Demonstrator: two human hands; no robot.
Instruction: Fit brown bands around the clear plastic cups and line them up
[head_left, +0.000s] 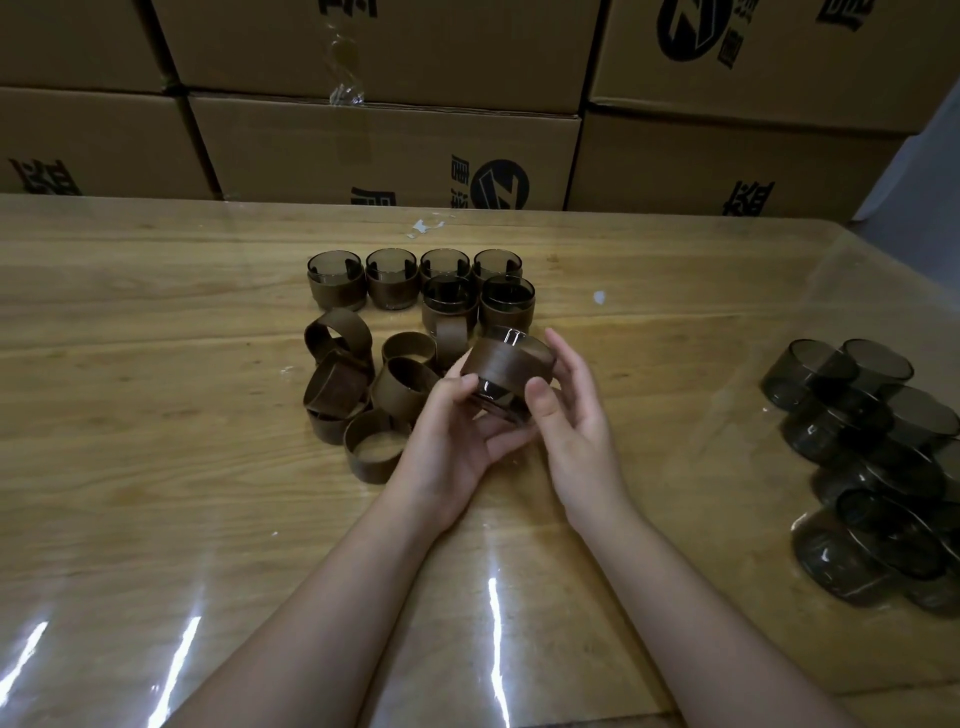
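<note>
Both hands hold one clear smoky cup (496, 402) above the table, tilted with its base toward me and a brown band (506, 364) around it. My left hand (452, 431) cradles it from below, fingers curled at its left side. At the cup's right side my right hand (571, 415) has its thumb pressed on the band and its fingers raised behind the cup. Several banded cups (421, 283) stand in two rows at the back. Loose brown bands (363, 395) lie piled to the left of my hands.
Bare clear cups (872, 467) lie heaped at the table's right edge. The wooden table (156, 467) has a glossy clear cover. Stacked cardboard boxes (384, 150) form a wall right behind the table.
</note>
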